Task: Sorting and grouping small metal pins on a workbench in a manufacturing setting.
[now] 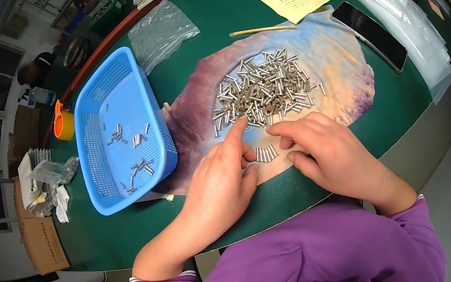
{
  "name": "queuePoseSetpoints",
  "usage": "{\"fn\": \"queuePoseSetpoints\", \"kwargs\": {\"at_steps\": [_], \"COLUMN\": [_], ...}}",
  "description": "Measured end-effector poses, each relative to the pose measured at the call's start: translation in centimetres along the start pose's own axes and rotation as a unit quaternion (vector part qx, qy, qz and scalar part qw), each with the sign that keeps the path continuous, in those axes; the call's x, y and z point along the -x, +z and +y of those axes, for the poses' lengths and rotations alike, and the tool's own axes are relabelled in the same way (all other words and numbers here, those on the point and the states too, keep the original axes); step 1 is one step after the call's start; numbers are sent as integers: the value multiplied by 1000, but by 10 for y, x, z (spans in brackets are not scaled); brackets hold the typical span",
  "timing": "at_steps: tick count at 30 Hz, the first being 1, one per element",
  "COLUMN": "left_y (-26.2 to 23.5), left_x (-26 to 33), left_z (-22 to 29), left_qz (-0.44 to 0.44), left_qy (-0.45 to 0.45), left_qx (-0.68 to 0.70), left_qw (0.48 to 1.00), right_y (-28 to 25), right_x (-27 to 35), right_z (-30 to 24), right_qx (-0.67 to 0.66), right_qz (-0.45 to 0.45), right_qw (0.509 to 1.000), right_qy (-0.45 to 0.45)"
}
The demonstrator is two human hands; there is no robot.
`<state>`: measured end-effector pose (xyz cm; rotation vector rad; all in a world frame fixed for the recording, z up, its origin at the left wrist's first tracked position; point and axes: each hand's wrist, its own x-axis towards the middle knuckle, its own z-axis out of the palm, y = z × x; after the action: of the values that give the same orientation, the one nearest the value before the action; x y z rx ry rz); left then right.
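Observation:
A heap of small silver metal pins lies on a tie-dyed cloth in front of me. My left hand has its index finger stretched to the heap's near edge, with the thumb apart and the other fingers bent. From the right, my right hand reaches its index finger toward the same edge; its thumb is held away. Neither hand visibly grips anything. Between the two hands a short row of pins lies side by side on the cloth.
On the left stands a blue perforated basket with several small pin groups inside. Behind lie a clear plastic bag, a yellow handwritten note and a thin brass-coloured rod. To the right are a phone and clear plastic sheets.

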<state>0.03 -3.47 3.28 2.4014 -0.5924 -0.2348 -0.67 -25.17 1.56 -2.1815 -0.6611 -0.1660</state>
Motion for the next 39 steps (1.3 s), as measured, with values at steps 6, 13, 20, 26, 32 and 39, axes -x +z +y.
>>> {"fn": "queuePoseSetpoints", "kwargs": {"at_steps": [6,13,20,26,32,39], "left_y": [6,20,20,22,26,27], "left_x": [-1,-7,-7,-9,-6,-3], "left_z": [0,-2,-3,-3,-8,-5], "left_qz": [-7,24,31,39,75,65], "left_qy": [17,14,0,-14,39,20], "left_qx": [34,92,129,141,95,102], "left_qw": [999,995,991,989,992,992], "right_y": [-2,6,7,11,11,14], "right_x": [-4,-5,-6,-6,-5,0], "right_z": [4,9,10,11,11,8], "right_qx": [3,5,29,24,14,1], "right_qz": [-10,-23,-16,-4,-10,4], "right_qw": [1000,1000,999,1000,1000,1000], "right_qy": [-1,-17,-9,-4,-17,-14]}}
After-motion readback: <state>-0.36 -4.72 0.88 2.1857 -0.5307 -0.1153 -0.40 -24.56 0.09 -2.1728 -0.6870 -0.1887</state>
